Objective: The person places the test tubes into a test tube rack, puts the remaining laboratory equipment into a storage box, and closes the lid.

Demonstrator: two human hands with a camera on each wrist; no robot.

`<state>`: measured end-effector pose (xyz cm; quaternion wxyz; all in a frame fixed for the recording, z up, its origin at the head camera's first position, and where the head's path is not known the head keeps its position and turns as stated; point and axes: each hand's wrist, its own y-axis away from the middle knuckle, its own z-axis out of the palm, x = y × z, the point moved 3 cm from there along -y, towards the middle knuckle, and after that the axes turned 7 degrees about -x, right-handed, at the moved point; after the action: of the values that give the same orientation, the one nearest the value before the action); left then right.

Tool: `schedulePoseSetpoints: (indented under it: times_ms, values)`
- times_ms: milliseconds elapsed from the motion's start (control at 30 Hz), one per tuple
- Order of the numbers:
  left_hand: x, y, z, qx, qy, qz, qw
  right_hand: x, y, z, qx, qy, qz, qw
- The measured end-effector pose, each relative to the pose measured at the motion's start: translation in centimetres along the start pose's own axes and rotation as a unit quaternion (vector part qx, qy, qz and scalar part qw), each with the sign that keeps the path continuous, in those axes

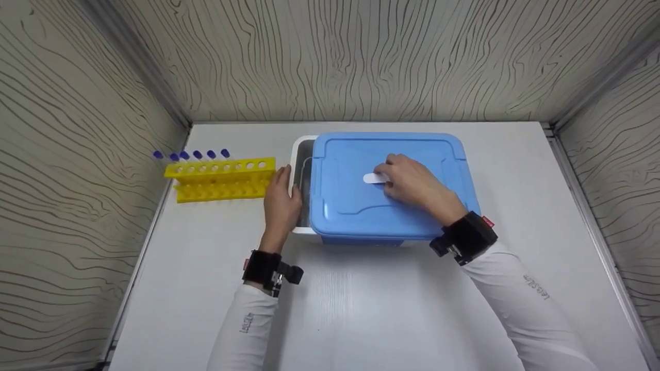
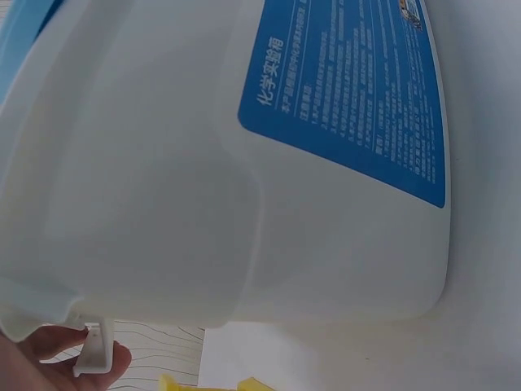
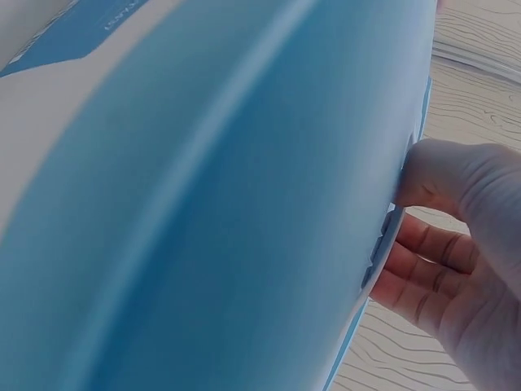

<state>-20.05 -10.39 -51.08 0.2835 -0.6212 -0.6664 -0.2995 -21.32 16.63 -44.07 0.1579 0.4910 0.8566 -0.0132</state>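
A white storage box [image 1: 303, 231] with a blue printed label [image 2: 350, 90] stands on the table. Its blue lid [image 1: 356, 154] is offset to the right, so the box's left end shows uncovered. On the lid, my right hand [image 1: 412, 183] grips the white handle [image 1: 374, 178]; in the right wrist view the thumb lies on one side of the handle and the fingers on the other. My left hand [image 1: 281, 206] holds the box's left end, fingers outside the rim, around a white side latch [image 2: 96, 349] in the left wrist view.
A yellow test tube rack [image 1: 221, 167] stands left of the box, close to my left hand. Several tubes with dark blue caps [image 1: 197, 154] are along its back. Patterned panels [image 1: 330, 62] enclose the white table [image 1: 361, 309] at the back and both sides.
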Motion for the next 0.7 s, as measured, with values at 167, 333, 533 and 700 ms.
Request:
schedulePoseSetpoints:
  times_ms: [167, 333, 533, 700]
  values:
    - [0.0, 0.0, 0.0, 0.002, 0.003, 0.008, 1.0, -0.2, 0.1, 0.2, 0.007, -0.001, -0.007, 1.0]
    - [-0.1, 0.0, 0.0, -0.001, 0.007, 0.002, 1.0, -0.4, 0.0, 0.3, 0.007, 0.002, -0.013, 1.0]
    - [-0.1, 0.0, -0.1, -0.002, 0.008, -0.001, 1.0, -0.3, 0.2, 0.2, 0.008, -0.006, -0.019, 1.0]
    - [-0.1, 0.0, -0.2, -0.006, 0.009, -0.002, 0.9999, 0.7, 1.3, -0.6, 0.024, -0.043, -0.015, 0.999]
